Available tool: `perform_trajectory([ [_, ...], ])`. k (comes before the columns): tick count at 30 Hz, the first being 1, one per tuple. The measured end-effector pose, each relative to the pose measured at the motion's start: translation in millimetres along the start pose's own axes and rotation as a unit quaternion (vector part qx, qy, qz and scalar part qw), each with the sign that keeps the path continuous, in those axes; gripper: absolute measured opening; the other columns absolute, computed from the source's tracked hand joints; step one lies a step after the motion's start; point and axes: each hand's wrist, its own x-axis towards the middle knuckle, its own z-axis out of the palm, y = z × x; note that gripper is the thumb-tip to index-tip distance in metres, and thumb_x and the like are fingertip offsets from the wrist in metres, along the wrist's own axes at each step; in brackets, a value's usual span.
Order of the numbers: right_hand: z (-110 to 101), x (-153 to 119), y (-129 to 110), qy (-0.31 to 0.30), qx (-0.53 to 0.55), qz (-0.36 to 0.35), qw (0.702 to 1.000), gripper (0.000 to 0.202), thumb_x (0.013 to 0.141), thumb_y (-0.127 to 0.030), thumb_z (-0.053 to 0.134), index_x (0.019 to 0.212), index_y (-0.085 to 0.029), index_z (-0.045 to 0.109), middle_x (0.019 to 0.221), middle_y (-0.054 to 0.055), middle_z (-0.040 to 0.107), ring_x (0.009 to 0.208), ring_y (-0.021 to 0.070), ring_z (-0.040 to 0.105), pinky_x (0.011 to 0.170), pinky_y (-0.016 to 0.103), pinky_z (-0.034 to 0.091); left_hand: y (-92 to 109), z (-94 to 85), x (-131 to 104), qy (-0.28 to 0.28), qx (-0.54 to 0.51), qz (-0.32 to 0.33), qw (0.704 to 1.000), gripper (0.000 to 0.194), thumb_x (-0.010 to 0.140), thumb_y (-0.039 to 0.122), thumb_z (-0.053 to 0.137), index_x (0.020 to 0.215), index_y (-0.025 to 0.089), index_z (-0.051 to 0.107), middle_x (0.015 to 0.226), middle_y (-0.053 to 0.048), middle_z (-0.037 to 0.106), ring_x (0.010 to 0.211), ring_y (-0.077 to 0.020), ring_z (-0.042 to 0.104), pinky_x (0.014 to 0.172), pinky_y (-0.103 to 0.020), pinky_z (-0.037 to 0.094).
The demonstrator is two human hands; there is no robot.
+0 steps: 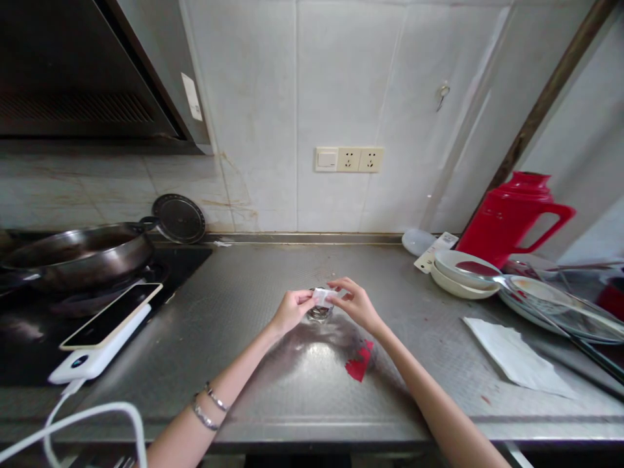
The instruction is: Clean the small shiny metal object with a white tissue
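My left hand (292, 311) and my right hand (357, 303) meet over the middle of the steel counter (273, 396). Between their fingertips they pinch a small white piece (322, 298), thin like paper or film, one side in each hand. Directly beneath it on the counter sits a small shiny round object (320, 313), partly covered by the white piece, so its kind is unclear. A torn red scrap (359, 361) lies flat on the steel, nearer to me and to the right, beside my right forearm.
At left, a wide pan (82, 253) stands on the black stove; a phone (114, 315) rests on a white power bank (104, 351) with a cable. At right are a paper towel (511, 354), stacked bowls (463, 283), a plate with utensils (550, 302) and a red thermos (509, 218).
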Motion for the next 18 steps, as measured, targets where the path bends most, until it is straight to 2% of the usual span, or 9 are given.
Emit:
perform_trajectory([
  [3, 3.0, 0.1, 2.2, -0.011, 0.046, 0.013, 0.999, 0.028, 0.077, -0.045, 0.067, 0.082, -0.018, 0.073, 0.096, 0.009, 0.067, 0.089, 0.0203, 0.062, 0.066, 0.027, 0.049, 0.3, -1.3, 0.0, -0.003, 0.002, 0.006, 1.000, 0.040, 0.076, 0.044, 0.065, 0.097, 0.011, 0.071, 0.096, -0.011, 0.073, 0.093, -0.0261, 0.067, 0.087, -0.037, 0.050],
  [5, 4.0, 1.3, 4.4, 0.009, 0.041, 0.026, 0.999, 0.028, 0.078, -0.045, 0.066, 0.082, -0.018, 0.073, 0.092, 0.009, 0.070, 0.086, 0.0210, 0.064, 0.066, 0.028, 0.049, -0.8, -3.9, 1.2, 0.019, 0.010, 0.021, 1.000, 0.036, 0.078, 0.040, 0.063, 0.099, 0.012, 0.070, 0.100, -0.012, 0.072, 0.096, -0.0253, 0.067, 0.089, -0.038, 0.049],
  [7, 3.4, 3.5, 5.6, 0.046, -0.010, 0.020, 0.999, 0.027, 0.080, -0.043, 0.064, 0.084, -0.018, 0.073, 0.086, 0.008, 0.071, 0.079, 0.0205, 0.063, 0.063, 0.028, 0.048, -4.4, -7.7, 3.4, 0.073, 0.049, 0.043, 0.995, 0.035, 0.079, 0.035, 0.062, 0.106, 0.013, 0.067, 0.105, -0.012, 0.071, 0.099, -0.0246, 0.065, 0.092, -0.039, 0.048],
  [9, 1.7, 5.7, 5.4, 0.066, -0.093, -0.028, 0.993, 0.023, 0.085, -0.039, 0.059, 0.086, -0.019, 0.072, 0.084, 0.007, 0.072, 0.076, 0.0196, 0.061, 0.065, 0.029, 0.048, -11.0, -11.2, 6.3, 0.128, 0.115, 0.057, 0.983, 0.043, 0.076, 0.032, 0.064, 0.115, 0.013, 0.061, 0.112, -0.013, 0.067, 0.105, -0.0249, 0.062, 0.095, -0.040, 0.046],
  [10, 0.6, 6.5, 4.7, 0.057, -0.141, -0.061, 0.986, 0.022, 0.088, -0.035, 0.056, 0.088, -0.020, 0.072, 0.086, 0.007, 0.072, 0.078, 0.0196, 0.060, 0.068, 0.030, 0.048, -15.4, -12.3, 7.8, 0.147, 0.147, 0.057, 0.977, 0.050, 0.074, 0.032, 0.066, 0.119, 0.012, 0.057, 0.117, -0.015, 0.064, 0.108, -0.0257, 0.060, 0.097, -0.041, 0.044],
  [13, -2.2, 6.8, 1.6, -0.049, -0.274, -0.135, 0.951, 0.022, 0.092, -0.024, 0.049, 0.097, -0.022, 0.070, 0.095, 0.007, 0.071, 0.088, 0.0201, 0.057, 0.076, 0.030, 0.048, -30.5, -11.8, 11.5, 0.138, 0.198, 0.038, 0.970, 0.076, 0.065, 0.035, 0.075, 0.131, 0.010, 0.045, 0.134, -0.020, 0.049, 0.124, -0.0293, 0.048, 0.105, -0.044, 0.036],
  [16, -4.4, 5.9, -1.1, -0.177, -0.357, -0.158, 0.903, 0.024, 0.091, -0.018, 0.048, 0.104, -0.022, 0.068, 0.100, 0.008, 0.070, 0.092, 0.0200, 0.055, 0.076, 0.028, 0.048, -43.5, -7.2, 13.9, 0.094, 0.229, 0.032, 0.968, 0.098, 0.056, 0.035, 0.081, 0.138, 0.012, 0.033, 0.143, -0.021, 0.038, 0.134, -0.0324, 0.036, 0.110, -0.048, 0.028],
  [18, -6.7, 6.3, -2.8, -0.232, -0.384, -0.165, 0.878, 0.026, 0.090, -0.016, 0.047, 0.105, -0.022, 0.067, 0.102, 0.008, 0.069, 0.094, 0.0196, 0.055, 0.075, 0.027, 0.048, -49.5, -3.7, 15.4, 0.065, 0.241, 0.038, 0.968, 0.106, 0.053, 0.033, 0.083, 0.141, 0.013, 0.027, 0.145, -0.022, 0.035, 0.135, -0.0333, 0.033, 0.111, -0.049, 0.027],
])
